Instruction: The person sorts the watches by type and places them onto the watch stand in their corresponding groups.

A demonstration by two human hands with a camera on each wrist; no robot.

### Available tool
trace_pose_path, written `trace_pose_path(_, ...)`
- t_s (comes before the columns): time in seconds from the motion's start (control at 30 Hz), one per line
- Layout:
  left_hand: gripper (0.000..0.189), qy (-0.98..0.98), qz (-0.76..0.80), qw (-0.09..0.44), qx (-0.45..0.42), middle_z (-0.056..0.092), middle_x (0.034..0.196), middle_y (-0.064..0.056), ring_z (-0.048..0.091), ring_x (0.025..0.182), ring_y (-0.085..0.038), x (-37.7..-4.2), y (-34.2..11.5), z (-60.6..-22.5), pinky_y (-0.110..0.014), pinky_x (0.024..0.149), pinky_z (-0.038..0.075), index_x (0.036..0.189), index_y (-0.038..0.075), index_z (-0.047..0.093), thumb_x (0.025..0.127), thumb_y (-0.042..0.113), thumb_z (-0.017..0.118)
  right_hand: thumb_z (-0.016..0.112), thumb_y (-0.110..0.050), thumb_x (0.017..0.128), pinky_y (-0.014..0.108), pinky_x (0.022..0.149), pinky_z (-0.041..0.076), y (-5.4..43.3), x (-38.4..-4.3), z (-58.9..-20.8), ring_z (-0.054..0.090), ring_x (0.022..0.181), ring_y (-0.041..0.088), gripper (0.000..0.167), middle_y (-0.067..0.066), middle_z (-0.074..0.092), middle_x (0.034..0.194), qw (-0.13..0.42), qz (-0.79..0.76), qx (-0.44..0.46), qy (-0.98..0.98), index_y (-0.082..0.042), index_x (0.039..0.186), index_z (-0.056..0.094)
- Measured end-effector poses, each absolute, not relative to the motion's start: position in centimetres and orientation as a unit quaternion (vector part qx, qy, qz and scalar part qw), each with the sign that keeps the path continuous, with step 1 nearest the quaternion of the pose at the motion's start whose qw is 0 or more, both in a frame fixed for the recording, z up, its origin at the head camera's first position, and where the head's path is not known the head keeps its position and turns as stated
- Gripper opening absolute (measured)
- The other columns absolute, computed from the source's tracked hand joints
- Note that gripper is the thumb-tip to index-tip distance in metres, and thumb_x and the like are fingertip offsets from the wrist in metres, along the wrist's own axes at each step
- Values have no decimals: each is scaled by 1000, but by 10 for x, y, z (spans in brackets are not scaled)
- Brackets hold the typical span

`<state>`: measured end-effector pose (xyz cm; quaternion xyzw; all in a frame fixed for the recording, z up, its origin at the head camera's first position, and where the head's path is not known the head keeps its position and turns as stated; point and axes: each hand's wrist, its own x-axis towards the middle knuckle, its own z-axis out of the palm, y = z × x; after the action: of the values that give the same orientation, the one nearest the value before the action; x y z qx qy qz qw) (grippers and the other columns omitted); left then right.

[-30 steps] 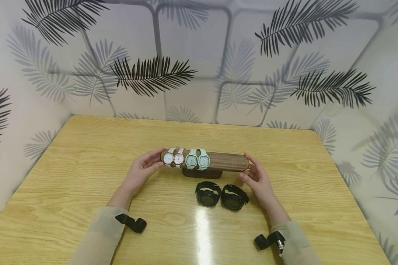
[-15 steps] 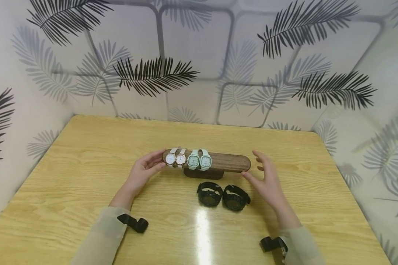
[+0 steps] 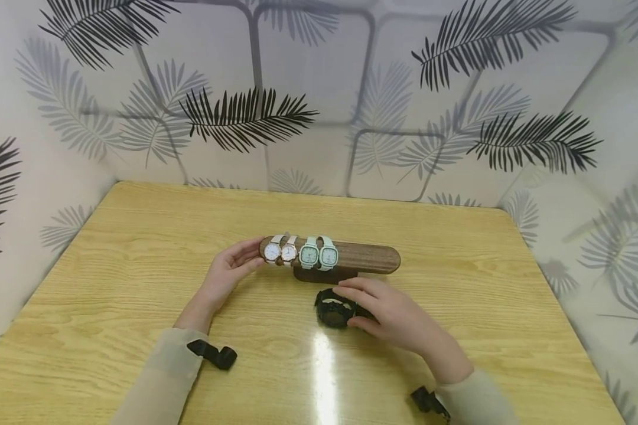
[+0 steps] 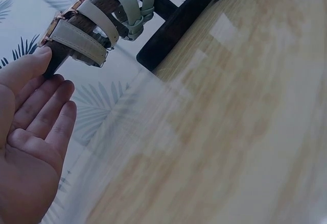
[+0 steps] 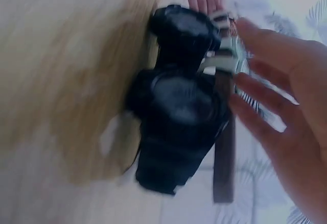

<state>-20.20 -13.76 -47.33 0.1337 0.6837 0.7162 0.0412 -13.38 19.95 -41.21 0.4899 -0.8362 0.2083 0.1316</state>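
Note:
My left hand [image 3: 225, 274] holds the left end of a dark wooden watch stand [image 3: 369, 258], thumb in front and fingers behind. On the bar's left half sit two white-strapped watches [image 3: 280, 252] and two mint-green square watches [image 3: 319, 256]. Leather straps [image 4: 82, 43] wrap the bar in the left wrist view. My right hand [image 3: 393, 313] is over two black digital watches in front of the stand, fingers parted. The left black watch [image 3: 334, 313] shows; the right one [image 5: 176, 101] is mostly covered in the head view, but lies beside the spread fingers in the right wrist view.
The stand's base [image 3: 324, 275] rests on a light wooden table [image 3: 154, 248]. Behind and to the sides rise walls with a feather-leaf pattern [image 3: 308, 71]. Black camera mounts [image 3: 212, 354] sit at both wrists.
The right hand has let go of the stand's right end, moved away from it, then come down and left over the black watches. The left hand stays at the stand's left end.

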Motion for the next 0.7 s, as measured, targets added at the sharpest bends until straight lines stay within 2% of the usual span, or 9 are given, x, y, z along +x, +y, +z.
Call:
trace_pose_path(0.17, 49, 684, 716, 41, 132, 56, 130, -15, 56, 116, -17, -203, -138, -473, -28, 95, 48, 135, 0, 51, 90, 11, 67, 80, -13, 77, 39, 101, 43, 186, -135, -406, 48, 123, 25, 71, 8, 45, 143, 49, 143, 503, -851, -11, 140, 47)
trace_pose_path(0.37, 50, 686, 714, 41, 135, 56, 131, -16, 56, 115, -17, -202, -138, -475, -28, 95, 48, 136, 0, 50, 91, 11, 67, 84, -6, 69, 41, 103, 41, 173, -142, -399, 45, 127, 25, 80, 8, 44, 144, -11, 62, 515, -855, -11, 140, 48)
trace_pose_path(0.53, 50, 689, 711, 39, 135, 55, 131, -17, 56, 115, -17, -202, -138, -476, -28, 95, 48, 136, 0, 50, 91, 12, 67, 82, -6, 71, 41, 105, 40, 164, -148, -396, 39, 133, 25, 77, 7, 43, 146, -66, 15, 515, -855, -11, 140, 48)
trace_pose_path(0.7, 49, 691, 709, 36, 137, 56, 130, -18, 56, 115, -16, -203, -138, -475, -28, 95, 48, 135, 0, 51, 91, 12, 67, 77, 0, 75, 38, 104, 41, 158, -154, -396, 41, 132, 23, 69, 5, 46, 143, -69, -32, 531, -844, -12, 138, 51)
